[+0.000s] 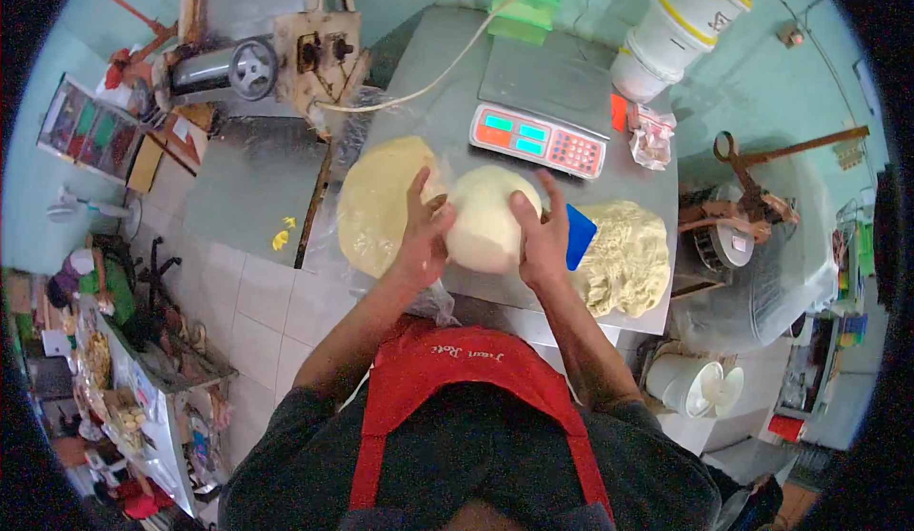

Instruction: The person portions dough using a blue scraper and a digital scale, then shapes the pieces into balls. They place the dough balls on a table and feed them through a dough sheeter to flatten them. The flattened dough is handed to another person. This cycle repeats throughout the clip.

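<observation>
A smooth, pale ball of dough [487, 218] is between my two hands over the metal table. My left hand [426, 235] touches its left side with the fingers spread. On its right side lies my right hand [544, 228], thumb on the dough and fingers pointing away from me. A flattened round of dough [382, 206], partly under clear plastic, lies to the left. To the right is a rough, lumpy mass of dough [628, 260], with a blue scraper [580, 237] at its near left side, beside my right hand. A digital scale [539, 140] with lit displays stands behind the ball.
White buckets [671, 38], a crumpled packet [651, 137] and green containers [525, 4] stand at the table's back. A dough roller machine [250, 67] is at the left, its cable crossing the table. Another machine [739, 224] stands right. People sit at a table [143, 417] far left.
</observation>
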{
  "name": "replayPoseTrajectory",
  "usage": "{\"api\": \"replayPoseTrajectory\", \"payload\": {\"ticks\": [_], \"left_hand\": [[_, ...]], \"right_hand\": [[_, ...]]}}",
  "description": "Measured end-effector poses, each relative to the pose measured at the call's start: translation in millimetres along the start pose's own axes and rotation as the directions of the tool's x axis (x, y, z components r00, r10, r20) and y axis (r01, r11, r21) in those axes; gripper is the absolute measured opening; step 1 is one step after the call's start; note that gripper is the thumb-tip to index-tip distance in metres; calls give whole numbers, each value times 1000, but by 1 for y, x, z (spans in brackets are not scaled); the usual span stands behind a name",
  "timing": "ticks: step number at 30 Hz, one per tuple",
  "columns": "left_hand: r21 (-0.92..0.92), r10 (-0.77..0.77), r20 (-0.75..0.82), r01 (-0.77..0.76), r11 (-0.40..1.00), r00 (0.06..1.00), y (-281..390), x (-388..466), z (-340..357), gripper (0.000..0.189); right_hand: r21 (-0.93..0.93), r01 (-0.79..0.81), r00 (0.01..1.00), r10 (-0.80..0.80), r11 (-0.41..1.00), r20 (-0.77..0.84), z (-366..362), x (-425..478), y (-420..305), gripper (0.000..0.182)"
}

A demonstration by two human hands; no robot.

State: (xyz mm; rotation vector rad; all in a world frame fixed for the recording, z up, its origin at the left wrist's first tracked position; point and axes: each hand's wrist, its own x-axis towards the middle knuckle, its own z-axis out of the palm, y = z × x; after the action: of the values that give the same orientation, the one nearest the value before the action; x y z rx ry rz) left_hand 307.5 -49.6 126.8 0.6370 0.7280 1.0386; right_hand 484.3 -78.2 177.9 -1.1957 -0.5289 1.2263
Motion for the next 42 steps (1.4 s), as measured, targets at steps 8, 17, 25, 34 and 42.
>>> {"api": "replayPoseTrajectory", "payload": {"ticks": [8, 17, 25, 34, 42], "left_hand": [[-167, -60, -30, 54, 984, 998, 25, -43, -28, 66], [-60, 0, -137, -8, 998, 991, 53, -56, -82, 84], [-360, -9, -246, -83, 929, 969, 77, -57, -149, 61], [-222, 374, -423, -495, 840, 825, 158, 15, -281, 64], [584, 393, -810, 544, 602, 435, 131, 144, -496, 76]], "right_hand": [[-171, -104, 838, 179, 980, 516, 33, 10, 35, 55], [-356, -60, 839, 240, 932, 488, 80, 19, 88, 62], [-476, 615, 686, -129, 629, 716, 165, 35, 85, 71], [-601, 301, 863, 57, 740, 503, 115, 38, 72, 52], [-808, 216, 973, -56, 549, 223, 13, 26, 97, 43]]}}
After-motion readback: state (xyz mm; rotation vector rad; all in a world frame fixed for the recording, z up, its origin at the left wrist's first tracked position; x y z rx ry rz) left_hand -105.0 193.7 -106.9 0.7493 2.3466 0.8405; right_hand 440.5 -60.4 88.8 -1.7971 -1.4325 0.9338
